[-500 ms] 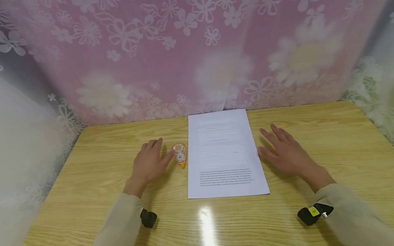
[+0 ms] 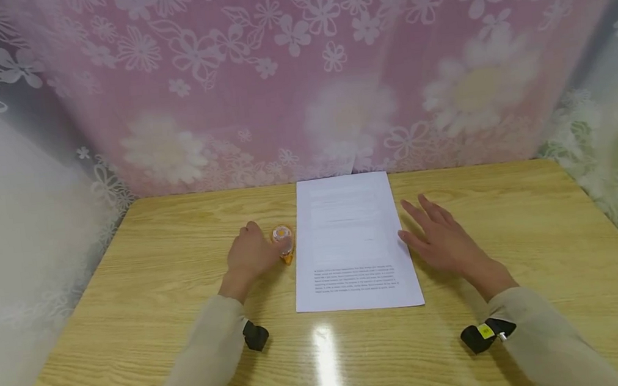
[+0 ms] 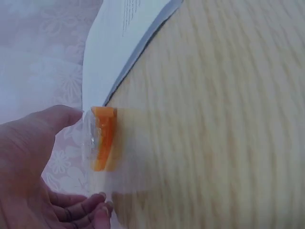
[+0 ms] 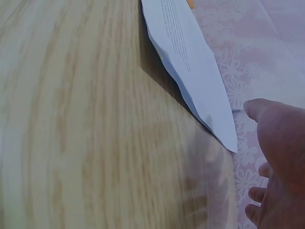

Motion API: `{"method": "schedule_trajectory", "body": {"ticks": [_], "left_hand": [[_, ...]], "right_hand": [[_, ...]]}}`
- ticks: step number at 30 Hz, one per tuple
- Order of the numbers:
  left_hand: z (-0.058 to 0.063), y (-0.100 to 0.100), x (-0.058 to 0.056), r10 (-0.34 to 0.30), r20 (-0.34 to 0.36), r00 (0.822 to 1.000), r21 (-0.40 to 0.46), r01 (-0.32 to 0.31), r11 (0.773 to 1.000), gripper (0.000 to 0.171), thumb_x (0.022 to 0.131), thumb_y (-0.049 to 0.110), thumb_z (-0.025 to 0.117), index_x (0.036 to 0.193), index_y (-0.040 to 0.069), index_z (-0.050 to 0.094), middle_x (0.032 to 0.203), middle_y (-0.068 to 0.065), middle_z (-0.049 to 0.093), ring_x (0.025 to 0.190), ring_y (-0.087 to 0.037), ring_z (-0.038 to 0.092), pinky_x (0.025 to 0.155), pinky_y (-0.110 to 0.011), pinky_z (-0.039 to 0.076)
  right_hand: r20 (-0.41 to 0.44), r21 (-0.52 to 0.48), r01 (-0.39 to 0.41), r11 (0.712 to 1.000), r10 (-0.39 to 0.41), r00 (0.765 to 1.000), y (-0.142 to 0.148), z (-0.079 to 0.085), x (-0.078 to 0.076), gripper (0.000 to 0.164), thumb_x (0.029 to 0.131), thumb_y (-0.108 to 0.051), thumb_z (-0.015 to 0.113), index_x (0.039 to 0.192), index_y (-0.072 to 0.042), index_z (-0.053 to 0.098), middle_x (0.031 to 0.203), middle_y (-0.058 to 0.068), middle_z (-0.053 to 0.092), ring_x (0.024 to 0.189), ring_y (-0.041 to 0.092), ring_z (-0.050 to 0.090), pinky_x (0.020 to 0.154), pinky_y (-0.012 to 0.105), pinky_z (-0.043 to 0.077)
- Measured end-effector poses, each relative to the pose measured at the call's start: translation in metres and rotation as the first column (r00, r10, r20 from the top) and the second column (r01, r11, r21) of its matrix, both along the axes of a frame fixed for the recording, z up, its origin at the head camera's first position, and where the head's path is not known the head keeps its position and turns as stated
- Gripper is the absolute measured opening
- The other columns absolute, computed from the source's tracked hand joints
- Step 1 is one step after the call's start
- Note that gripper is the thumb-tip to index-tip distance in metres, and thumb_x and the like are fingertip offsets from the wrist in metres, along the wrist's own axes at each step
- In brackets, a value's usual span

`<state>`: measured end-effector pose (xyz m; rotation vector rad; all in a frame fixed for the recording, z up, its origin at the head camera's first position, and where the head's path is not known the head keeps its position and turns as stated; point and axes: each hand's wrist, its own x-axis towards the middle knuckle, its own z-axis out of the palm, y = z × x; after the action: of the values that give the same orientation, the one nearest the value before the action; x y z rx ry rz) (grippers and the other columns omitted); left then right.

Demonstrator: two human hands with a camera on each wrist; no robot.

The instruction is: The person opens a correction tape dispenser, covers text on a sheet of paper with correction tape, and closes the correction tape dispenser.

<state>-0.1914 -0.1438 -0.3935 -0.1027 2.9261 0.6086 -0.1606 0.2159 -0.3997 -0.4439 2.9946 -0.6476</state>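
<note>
An orange correction tape (image 2: 282, 234) with a clear case lies on the table just left of a printed stack of paper (image 2: 348, 232). My left hand (image 2: 250, 254) is at its left side, and the thumb overlaps the tape in the head view. In the left wrist view the correction tape (image 3: 104, 138) sits between the spread thumb and the loosely bent fingers, not gripped. My right hand (image 2: 445, 239) holds nothing; its fingers are spread, with the thumb close by the paper's right edge.
The wooden table (image 2: 180, 229) ends at the back against a pink floral curtain (image 2: 257, 99). Pale floral curtains hang at both sides. A black wrist camera (image 2: 256, 335) sits at the left sleeve, another wrist camera (image 2: 478, 337) at the right.
My left hand has moved right, bringing its thumb over the correction tape, and its fingers are more bent. The right hand has shifted slightly left towards the paper.
</note>
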Motion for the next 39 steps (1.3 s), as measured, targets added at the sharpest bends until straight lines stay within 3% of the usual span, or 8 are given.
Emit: {"method": "schedule_trajectory", "body": {"ticks": [6,9,12,16,21,26,34,39], "left_hand": [[0.007,0.006,0.003,0.047,0.085,0.995,-0.033,-0.044,0.998,0.100,0.079,0.069,0.058,0.132,-0.013,0.035,0.109,-0.022,0.058,0.089,-0.036,0.061,0.064,-0.041,0.050],[0.008,0.007,0.004,0.046,0.135,0.990,-0.060,-0.038,0.997,0.093,0.079,0.070,0.055,0.126,-0.009,0.046,0.097,-0.016,0.061,0.077,-0.030,0.060,0.055,-0.036,0.045],[0.009,0.008,0.005,0.049,0.154,0.987,-0.081,-0.037,0.996,0.077,0.080,0.070,0.054,0.108,-0.001,0.057,0.083,-0.009,0.059,0.064,-0.024,0.054,0.050,-0.033,0.038],[0.008,0.011,0.006,0.040,0.152,0.988,-0.091,-0.026,0.995,0.067,0.080,0.071,0.052,0.094,0.006,0.060,0.072,-0.003,0.055,0.057,-0.018,0.046,0.048,-0.031,0.032],[0.008,0.017,0.005,0.010,0.122,0.992,-0.134,0.006,0.991,0.060,0.081,0.069,0.053,0.088,0.010,0.063,0.070,-0.002,0.056,0.059,-0.018,0.049,0.049,-0.031,0.035],[0.007,0.018,0.003,0.020,0.115,0.993,-0.175,0.000,0.985,0.052,0.083,0.063,0.052,0.077,0.013,0.063,0.066,-0.002,0.058,0.057,-0.019,0.050,0.049,-0.031,0.038],[0.004,0.016,0.000,0.024,0.115,0.993,-0.159,-0.005,0.987,0.047,0.080,0.059,0.054,0.075,0.013,0.063,0.068,-0.002,0.060,0.059,-0.020,0.054,0.050,-0.033,0.041],[0.003,0.014,-0.001,0.012,0.076,0.997,-0.165,0.001,0.986,0.046,0.079,0.057,0.053,0.073,0.012,0.061,0.066,-0.003,0.058,0.057,-0.020,0.052,0.047,-0.033,0.040]], "right_hand": [[0.017,-0.005,0.010,1.000,-0.010,1.000,-0.006,0.000,0.000,0.069,0.099,-0.047,0.044,0.154,-0.012,0.019,0.155,0.026,0.006,0.137,0.051,0.011,0.105,0.066,0.015],[0.019,-0.007,0.009,1.000,-0.009,1.000,-0.007,-0.001,-0.001,0.069,0.099,-0.043,0.046,0.153,-0.010,0.020,0.155,0.026,0.006,0.137,0.050,0.012,0.106,0.065,0.014],[0.024,-0.020,-0.001,1.000,0.002,1.000,-0.008,-0.003,-0.002,0.068,0.099,-0.042,0.047,0.153,-0.009,0.020,0.155,0.026,0.006,0.137,0.050,0.011,0.106,0.065,0.012],[0.027,-0.035,-0.007,0.999,0.008,1.000,-0.009,-0.005,-0.003,0.068,0.099,-0.041,0.048,0.153,-0.010,0.020,0.155,0.026,0.006,0.138,0.050,0.010,0.105,0.066,0.012],[0.029,-0.036,-0.010,0.999,0.011,1.000,-0.008,-0.007,-0.003,0.067,0.099,-0.041,0.048,0.153,-0.010,0.022,0.155,0.026,0.006,0.138,0.050,0.011,0.105,0.066,0.013],[0.023,-0.032,-0.020,0.999,0.021,1.000,-0.008,-0.007,-0.003,0.067,0.099,-0.039,0.050,0.152,-0.009,0.024,0.156,0.025,0.006,0.139,0.046,0.009,0.107,0.063,0.011],[0.011,-0.034,-0.022,0.999,0.023,1.000,-0.009,-0.009,-0.003,0.065,0.099,-0.038,0.050,0.151,-0.008,0.026,0.156,0.024,0.008,0.140,0.044,0.010,0.108,0.062,0.011],[0.017,-0.028,-0.021,0.999,0.021,1.000,-0.008,-0.009,-0.004,0.065,0.099,-0.039,0.049,0.152,-0.009,0.025,0.156,0.023,0.007,0.141,0.041,0.008,0.109,0.061,0.011]]}}
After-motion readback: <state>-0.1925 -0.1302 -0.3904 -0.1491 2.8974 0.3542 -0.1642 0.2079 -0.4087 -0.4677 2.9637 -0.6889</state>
